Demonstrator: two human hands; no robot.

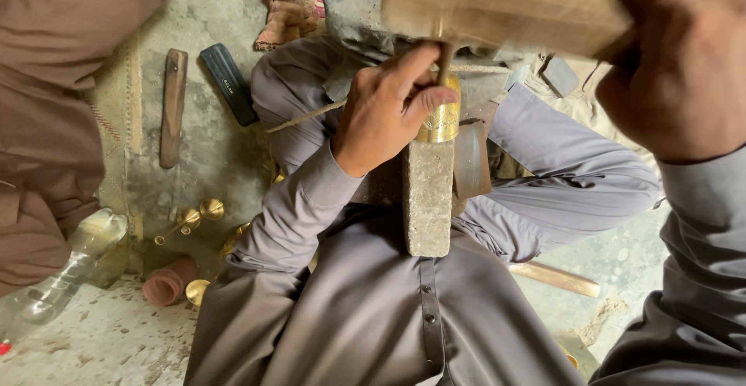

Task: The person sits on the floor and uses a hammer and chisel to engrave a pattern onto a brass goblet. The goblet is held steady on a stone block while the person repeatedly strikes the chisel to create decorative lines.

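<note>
On the lap, nearest the camera, a rough grey rectangular stone block [428,199] is propped lengthwise between the knees, and a shiny brass cylindrical piece with engraved bands [443,118] is seated at its far end. The left hand [388,106] is closed about a thin dark metal punch [444,63], whose tip is set on the brass. The right hand [684,67] is wrapped tight around a broad brown wooden mallet [497,9], which is held raised above the punch. Engraved marks are already seen on the brass; how much of the surface is left plain cannot be told, so the work is judged partly done.

On the dusty concrete floor [101,339], small brass cups [203,211], a clear plastic bottle [62,273], a flat dark wooden stick [172,106] and a black case [229,83] are scattered. Farther left, another person's brown sleeve [54,90] is seen.
</note>
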